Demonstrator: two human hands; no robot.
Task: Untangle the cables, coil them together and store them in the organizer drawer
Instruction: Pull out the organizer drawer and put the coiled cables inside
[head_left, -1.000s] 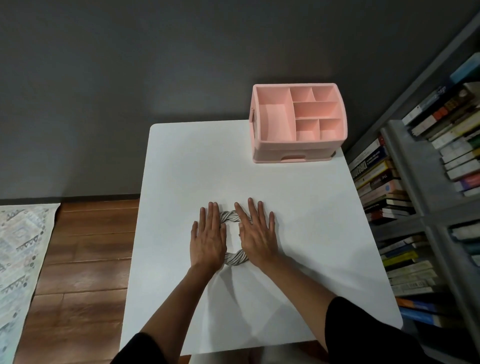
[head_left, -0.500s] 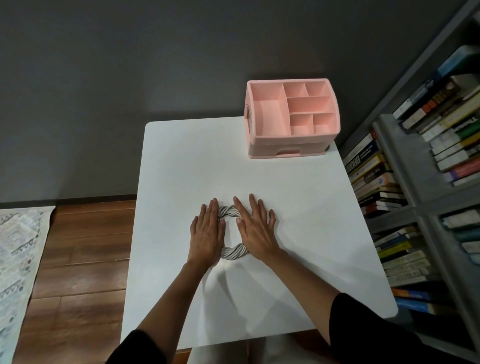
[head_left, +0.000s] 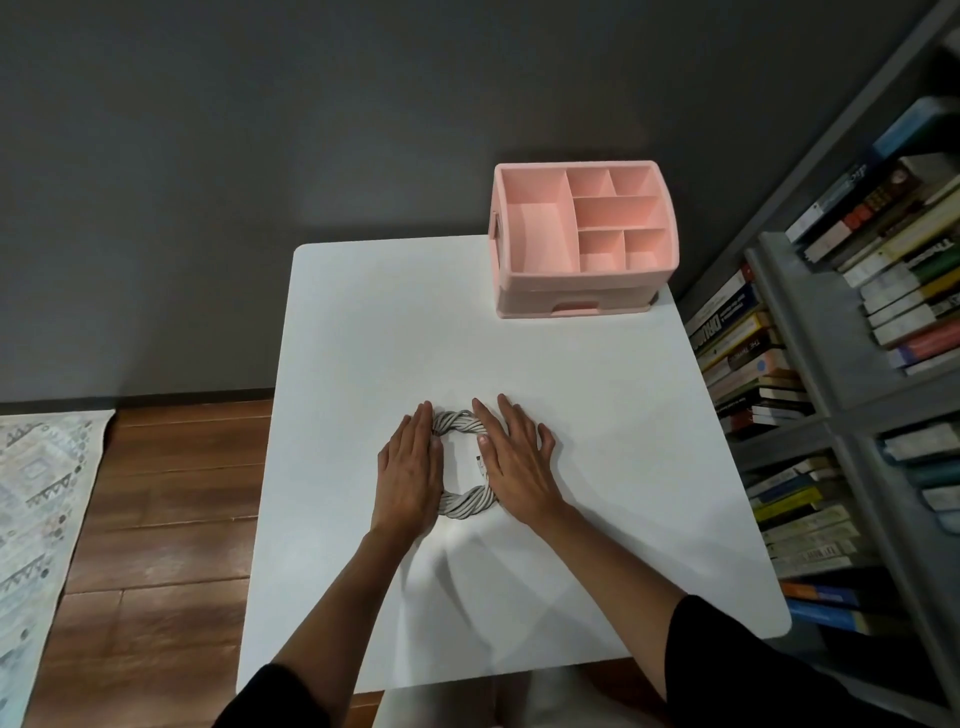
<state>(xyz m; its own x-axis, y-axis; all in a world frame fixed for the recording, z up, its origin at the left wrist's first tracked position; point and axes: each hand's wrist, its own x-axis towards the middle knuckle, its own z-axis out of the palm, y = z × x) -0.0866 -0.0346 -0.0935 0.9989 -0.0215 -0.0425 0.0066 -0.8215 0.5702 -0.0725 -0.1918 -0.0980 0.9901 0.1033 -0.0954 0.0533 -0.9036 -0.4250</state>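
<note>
The pink organizer (head_left: 584, 236) sits in the upper right of the white table (head_left: 363, 322), all its top compartments empty and its drawer (head_left: 574, 305) shut. Down at lower center, the twisted cable coil (head_left: 460, 422) lies flat, with the left hand (head_left: 410, 470) and right hand (head_left: 517, 460) pressed open-palmed on its sides, not gripping.

A white square table (head_left: 363, 322) stands against a dark grey wall (head_left: 311, 104). At right, a grey bookshelf (head_left: 810, 332) holds stacked books (head_left: 748, 358). At left, a patterned rug (head_left: 36, 499) lies on a wooden floor (head_left: 171, 499).
</note>
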